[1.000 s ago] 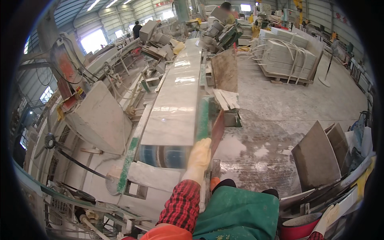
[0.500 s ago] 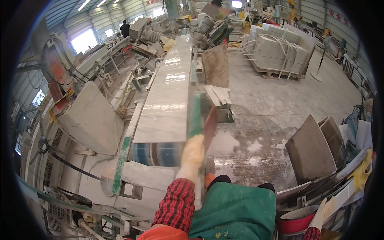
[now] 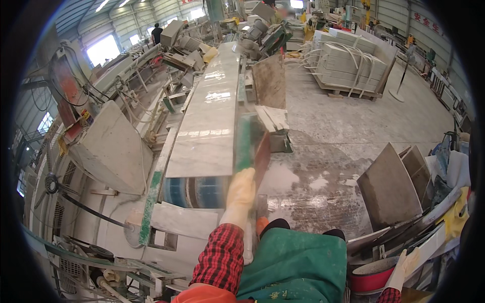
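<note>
My left hand [image 3: 241, 191], in a cream glove, rests on the near end of a green machine rail [image 3: 245, 144]. Its fingertips are hidden, so I cannot tell if it grips. Left of the rail lies a long, glossy pale stone slab [image 3: 204, 129] on the machine line. A blue, banded roller [image 3: 199, 192] shows beneath the slab's near edge. At the lower right, my gloved right hand [image 3: 405, 263] has its fingers apart and lies against a white strip [image 3: 431, 247]. Below that hand is a red bucket [image 3: 371, 280].
Brown-grey panels [image 3: 391, 187] lean at the right. A strapped stack of white slabs [image 3: 348, 63] sits on a pallet farther back. Motors and machine parts [image 3: 257, 33] stand along the line's far end. To the left are a tilted pale panel [image 3: 113, 151] and a handwheel [image 3: 51, 183].
The whole view has shifted slightly. Both hands keep their places beside the rail and the white strip, and the slab shows no clear movement over the roller.
</note>
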{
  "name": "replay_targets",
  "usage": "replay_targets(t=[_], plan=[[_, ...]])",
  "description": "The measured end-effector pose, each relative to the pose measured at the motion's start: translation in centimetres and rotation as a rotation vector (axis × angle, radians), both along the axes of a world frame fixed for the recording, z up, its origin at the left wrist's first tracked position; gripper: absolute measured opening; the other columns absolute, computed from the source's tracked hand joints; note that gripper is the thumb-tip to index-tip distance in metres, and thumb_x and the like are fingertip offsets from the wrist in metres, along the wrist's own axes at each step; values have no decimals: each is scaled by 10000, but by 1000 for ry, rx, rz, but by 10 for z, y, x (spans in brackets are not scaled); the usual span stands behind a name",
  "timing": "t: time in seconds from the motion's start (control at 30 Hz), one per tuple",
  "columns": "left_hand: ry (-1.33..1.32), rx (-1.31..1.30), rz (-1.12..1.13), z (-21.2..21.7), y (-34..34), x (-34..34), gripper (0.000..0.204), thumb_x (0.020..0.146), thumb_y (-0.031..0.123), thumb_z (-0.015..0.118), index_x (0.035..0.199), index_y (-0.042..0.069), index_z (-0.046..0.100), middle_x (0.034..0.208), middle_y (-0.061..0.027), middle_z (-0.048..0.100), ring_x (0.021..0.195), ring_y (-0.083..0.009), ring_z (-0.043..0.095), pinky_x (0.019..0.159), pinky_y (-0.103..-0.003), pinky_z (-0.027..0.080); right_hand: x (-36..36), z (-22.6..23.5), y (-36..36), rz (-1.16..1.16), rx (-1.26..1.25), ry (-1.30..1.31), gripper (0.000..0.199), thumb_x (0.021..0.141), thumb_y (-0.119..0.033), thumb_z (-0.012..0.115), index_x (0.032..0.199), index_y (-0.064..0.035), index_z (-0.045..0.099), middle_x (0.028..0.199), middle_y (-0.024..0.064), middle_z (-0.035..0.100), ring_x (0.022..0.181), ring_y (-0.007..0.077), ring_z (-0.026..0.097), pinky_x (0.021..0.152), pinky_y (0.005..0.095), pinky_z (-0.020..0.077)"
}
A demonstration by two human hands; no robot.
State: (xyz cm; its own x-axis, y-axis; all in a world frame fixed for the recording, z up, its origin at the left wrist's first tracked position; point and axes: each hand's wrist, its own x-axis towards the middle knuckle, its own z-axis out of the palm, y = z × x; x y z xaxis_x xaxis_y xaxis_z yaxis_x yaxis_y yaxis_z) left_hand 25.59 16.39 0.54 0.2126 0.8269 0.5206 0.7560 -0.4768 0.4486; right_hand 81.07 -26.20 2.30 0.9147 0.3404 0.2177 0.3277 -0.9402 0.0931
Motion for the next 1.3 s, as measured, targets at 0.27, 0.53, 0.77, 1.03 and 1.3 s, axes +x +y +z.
replay_targets(t=[0.27,0.53,0.77,1.03,1.3], plan=[[50,-132,1,12,-3,2,264,870,53,558,1134,50,557,1181,-209,615,1124,-405,548,964,-468,455,-2,-10,-1,20,78,-48,619,908,-247,667,1438,-25,439,1482,184,460,1381,350,400,1168,437,302],[67,-186,10,12,-4,1,303,893,59,550,1196,45,562,1284,-229,603,1213,-412,536,1038,-453,433,-19,-3,5,-17,54,-1,603,950,-278,620,1465,-42,415,1517,180,421,1406,349,372,1185,428,281],[58,-231,25,13,-3,-3,313,883,51,547,1195,40,568,1269,-214,610,1207,-400,533,1034,-446,435,0,9,-1,-30,275,74,706,861,-340,738,1418,-3,466,1388,224,548,1303,393,491,1119,449,363],[-10,-185,6,7,-3,-8,340,878,56,555,1217,37,575,1246,-199,622,1190,-387,543,1037,-442,433,44,-20,-22,-232,634,398,698,741,-303,819,1316,-10,553,1188,191,642,1031,341,623,867,423,507],[-73,-133,-26,2,-1,-4,309,875,60,556,1182,44,583,1172,-198,637,1124,-389,560,982,-450,454,105,-32,-56,-151,996,456,519,669,-112,727,1149,-19,555,1056,92,615,896,257,603,754,368,500]])
